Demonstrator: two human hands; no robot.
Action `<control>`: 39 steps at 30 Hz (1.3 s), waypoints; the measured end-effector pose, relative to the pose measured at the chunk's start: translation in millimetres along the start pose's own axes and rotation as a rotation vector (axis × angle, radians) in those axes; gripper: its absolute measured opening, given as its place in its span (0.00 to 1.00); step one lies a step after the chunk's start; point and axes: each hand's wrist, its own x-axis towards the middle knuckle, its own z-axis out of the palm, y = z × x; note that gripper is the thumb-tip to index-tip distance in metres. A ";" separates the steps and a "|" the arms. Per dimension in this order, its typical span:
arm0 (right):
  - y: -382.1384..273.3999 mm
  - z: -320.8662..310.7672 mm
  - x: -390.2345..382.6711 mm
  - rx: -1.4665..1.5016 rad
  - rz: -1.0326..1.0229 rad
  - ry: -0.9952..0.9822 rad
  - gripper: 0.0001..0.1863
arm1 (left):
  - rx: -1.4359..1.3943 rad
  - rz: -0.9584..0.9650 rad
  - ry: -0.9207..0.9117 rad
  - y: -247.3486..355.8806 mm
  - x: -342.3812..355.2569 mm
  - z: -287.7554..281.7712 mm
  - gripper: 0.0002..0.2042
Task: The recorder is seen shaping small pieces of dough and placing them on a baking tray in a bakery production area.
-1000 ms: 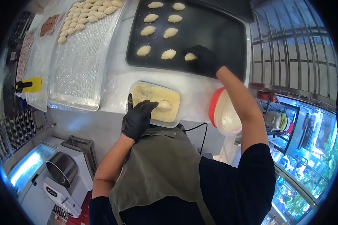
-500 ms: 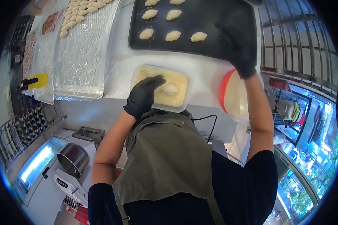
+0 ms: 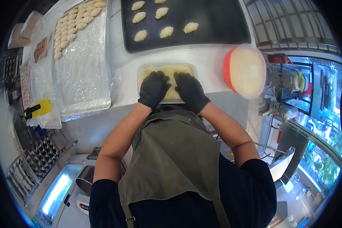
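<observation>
A translucent rectangular tub [image 3: 195, 70] of pale yellow crumbs [image 3: 170, 68] stands at the table's near edge, close against my apron. My left hand [image 3: 154, 89], black-gloved, bends its fingers down into the left half of the crumbs. Beside it my right hand [image 3: 190, 91], gloved alike, curls into the right half, with a narrow gap between them. Both sets of fingers are held together, and whatever lies under them is hidden. Beyond the tub, a dark baking tray [image 3: 212, 19] carries several crumb-coated, spindle-shaped dough pieces [image 3: 166, 32] on its left part.
At left, a plastic-covered perforated tray [image 3: 83, 76] bears rows of plain shaped dough [image 3: 70, 30]. A yellow scraper-like tool with a black handle [image 3: 38, 108] lies at the far left. A red bowl with a translucent cover [image 3: 247, 70] stands right of the tub. Metal racking [image 3: 292, 24] rises farther right.
My right hand has come back from over the baking tray to the tub, beside my left. The dough piece seen in the crumbs is now out of sight. The whole view has shifted.
</observation>
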 end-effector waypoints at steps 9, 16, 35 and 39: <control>-11.8 14.6 2.0 -0.076 0.117 0.029 0.22 | 0.000 0.036 0.003 -18.5 -8.9 4.3 0.11; -25.4 18.1 3.2 0.145 0.031 0.131 0.22 | -0.051 0.074 0.186 -14.3 -26.0 -40.1 0.12; -36.4 -28.0 -3.1 1.915 0.323 0.114 0.25 | -0.986 -0.039 0.339 9.4 -24.7 -41.1 0.34; -45.7 -33.7 -10.9 2.115 0.337 0.105 0.28 | -0.973 -0.066 0.307 20.0 -12.1 -40.9 0.36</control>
